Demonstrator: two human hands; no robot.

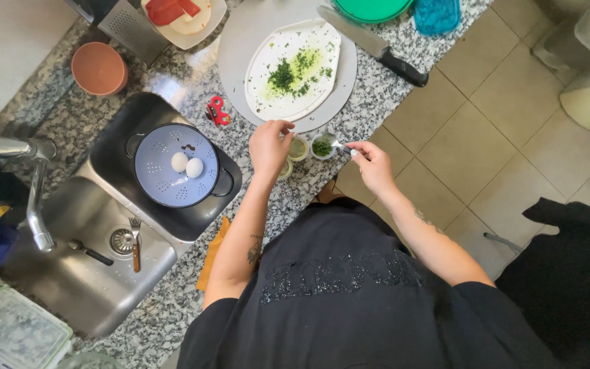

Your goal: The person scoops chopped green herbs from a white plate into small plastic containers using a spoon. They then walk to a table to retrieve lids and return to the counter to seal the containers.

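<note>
The right hand (pixel 375 166) is pinching the handle of a small spoon (pixel 336 143), whose bowl is resting at the rim of a little cup of chopped green herbs (pixel 321 146). The left hand (pixel 269 146) is hovering just beside it, fingers curled together over a second small cup (pixel 298 148); I cannot tell whether they are actually gripping it. A third cup (pixel 286 168) is peeking out under the left wrist, near the counter's edge.

Just beyond the cups, a white cutting board (pixel 293 68) smeared with green herb bits is lying on a round grey mat (pixel 237 51). A big knife (pixel 374 46) with a black handle is resting across the mat's far side. A small red tool (pixel 217 111) is sitting beside the mat.

Further to the left, a pale blue colander (pixel 174 166) holding two white eggs (pixel 187 165) is sitting in a black pot. Beside it a steel sink (pixel 87 273) is holding a fork (pixel 134 242), with the tap (pixel 32 191) arching over it. A terracotta bowl (pixel 98 68) and a metal grater (pixel 133 29) are standing at the back.

The speckled grey granite counter (pixel 390 96) is running diagonally across the view, and beige floor tiles (pixel 486 123) are spreading out to the right.
</note>
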